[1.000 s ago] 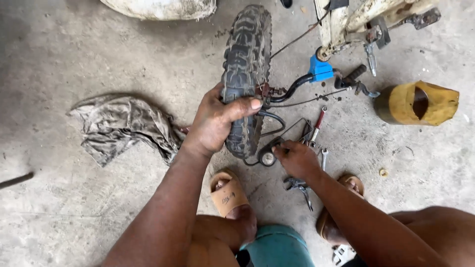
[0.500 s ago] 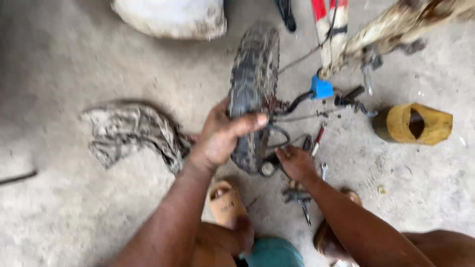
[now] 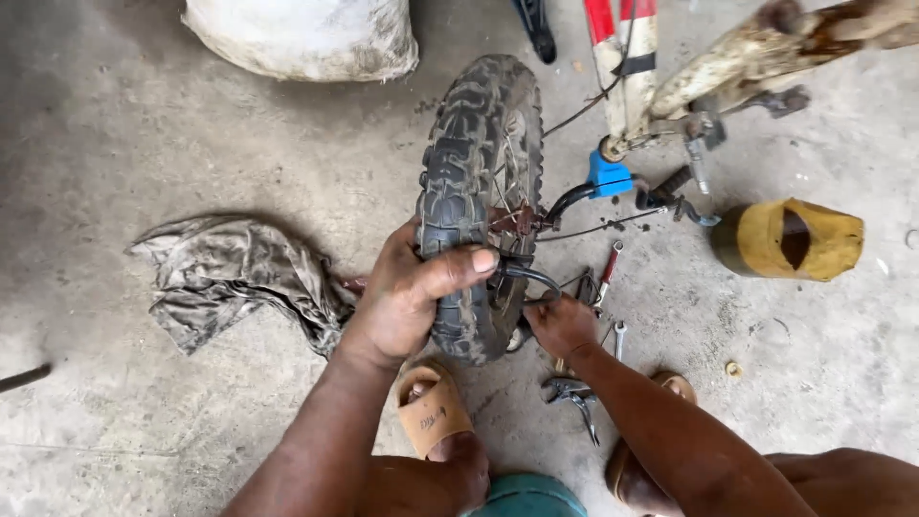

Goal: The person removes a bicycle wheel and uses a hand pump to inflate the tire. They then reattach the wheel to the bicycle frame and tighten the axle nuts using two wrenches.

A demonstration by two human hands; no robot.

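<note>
Head view, looking straight down: the left hand (image 3: 414,292) clamps the tyre (image 3: 476,201), thumb laid across the tread, the other fingers wrapped round the far side and out of sight. The tyre stands upright on the concrete floor (image 3: 144,124), its lower edge hidden behind that hand. The right hand (image 3: 560,325) sits low beside the wheel at the hub; its fingers curl under, and what they pinch, I cannot tell. A black cable (image 3: 531,273) loops just above it. Pliers (image 3: 574,397) lie below the wrist, partly covered by the forearm. A rag (image 3: 239,278) lies left, a yellow can (image 3: 790,239) right. The bike frame (image 3: 670,77) is cut off at the top.
</note>
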